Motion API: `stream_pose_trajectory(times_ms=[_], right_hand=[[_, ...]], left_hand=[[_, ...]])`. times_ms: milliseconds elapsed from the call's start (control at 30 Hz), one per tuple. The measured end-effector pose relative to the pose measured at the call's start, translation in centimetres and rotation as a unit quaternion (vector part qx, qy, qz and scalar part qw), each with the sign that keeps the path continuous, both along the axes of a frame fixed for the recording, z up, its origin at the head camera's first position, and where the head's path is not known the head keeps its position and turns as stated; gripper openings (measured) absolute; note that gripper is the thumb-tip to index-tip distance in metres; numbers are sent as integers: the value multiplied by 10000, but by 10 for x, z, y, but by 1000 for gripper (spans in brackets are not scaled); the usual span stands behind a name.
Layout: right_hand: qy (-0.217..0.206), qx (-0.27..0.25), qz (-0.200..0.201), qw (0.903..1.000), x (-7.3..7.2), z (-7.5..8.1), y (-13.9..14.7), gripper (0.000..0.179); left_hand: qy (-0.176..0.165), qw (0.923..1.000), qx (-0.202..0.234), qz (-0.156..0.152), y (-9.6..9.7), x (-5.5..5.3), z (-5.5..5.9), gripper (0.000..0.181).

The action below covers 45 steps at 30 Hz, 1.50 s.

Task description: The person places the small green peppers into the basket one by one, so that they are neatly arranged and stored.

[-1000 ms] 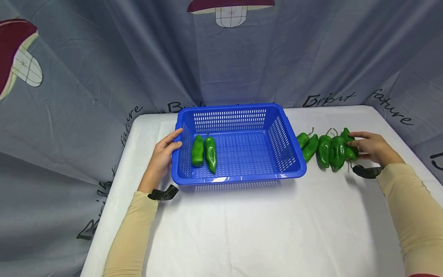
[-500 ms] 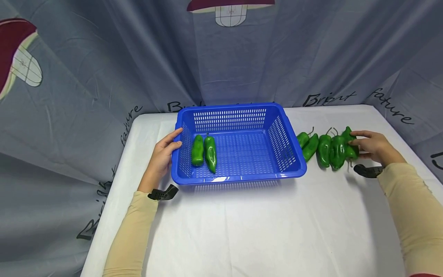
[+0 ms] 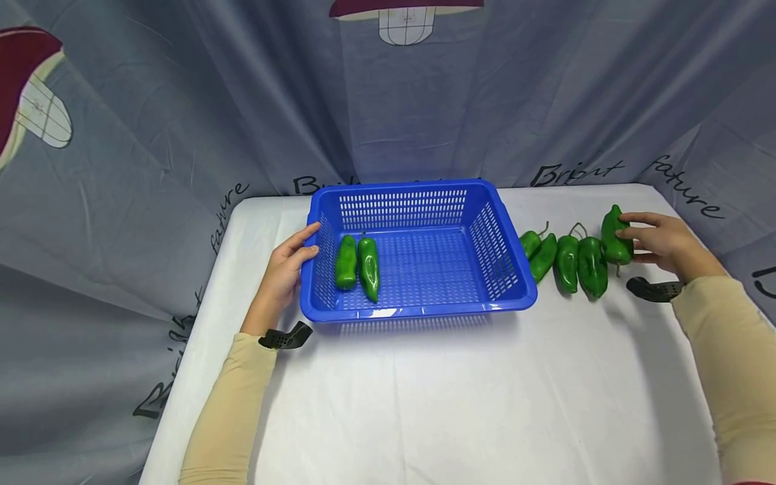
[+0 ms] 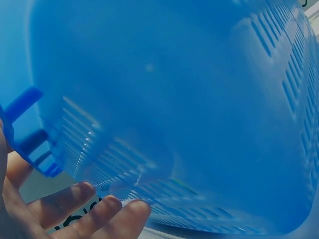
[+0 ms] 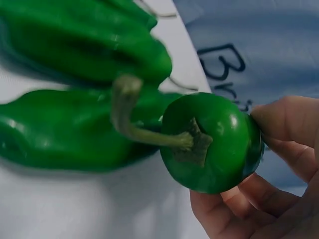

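Note:
My left hand point(image 3: 282, 279) grips the left rim of a blue plastic basket point(image 3: 418, 312); in the left wrist view several fingertips point(image 4: 134, 211) lie against its slotted outer wall. Two long green peppers point(image 3: 346, 263) lie side by side at the basket's left end. At the right of the table, my right hand point(image 3: 663, 246) holds a green pepper point(image 3: 617, 237) between thumb and fingers. In the right wrist view, this pepper's stem end point(image 5: 194, 144) faces the camera. Just left of it rest more green peppers point(image 3: 592, 268), close together with curved stems.
White cloth covers the table point(image 3: 461, 404). Behind it and on both sides hangs a grey printed curtain point(image 3: 412, 128). The basket's right wall stands beside the leftmost loose peppers point(image 3: 543, 259).
My right hand has drawn its pepper up and slightly away to the right, apart from most of the row. The left hand and the basket have stayed put.

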State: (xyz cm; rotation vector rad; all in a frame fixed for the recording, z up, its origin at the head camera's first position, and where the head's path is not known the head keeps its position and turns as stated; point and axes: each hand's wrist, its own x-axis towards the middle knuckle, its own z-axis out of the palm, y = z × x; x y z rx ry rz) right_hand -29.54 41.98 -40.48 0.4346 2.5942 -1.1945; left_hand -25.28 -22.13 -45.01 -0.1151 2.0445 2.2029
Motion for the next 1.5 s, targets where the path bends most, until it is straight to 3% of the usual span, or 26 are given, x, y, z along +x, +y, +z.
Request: stream_pose_trajectory(times_ms=[167, 333, 600, 700, 867, 1500], right_hand=[[119, 53, 180, 9998, -5, 11, -20, 49], [185, -159, 452, 9987, -9, 23, -45, 41], [197, -699, 819, 9940, -14, 39, -88, 43], [134, -885, 955, 9914, -14, 46, -106, 53], [76, -783, 1139, 9904, -14, 56, -135, 66], [-160, -1458, 1657, 9752, -9, 72, -219, 58]], left_hand=[[37, 10000, 13, 8, -1, 1, 0, 51], [40, 10000, -24, 15, -2, 1, 0, 51], [76, 9999, 64, -28, -2, 1, -1, 51], [96, 9999, 51, -6, -2, 1, -2, 51], [79, 9999, 80, 27, -3, 1, -3, 51], [78, 10000, 19, -22, -1, -1, 1, 51]])
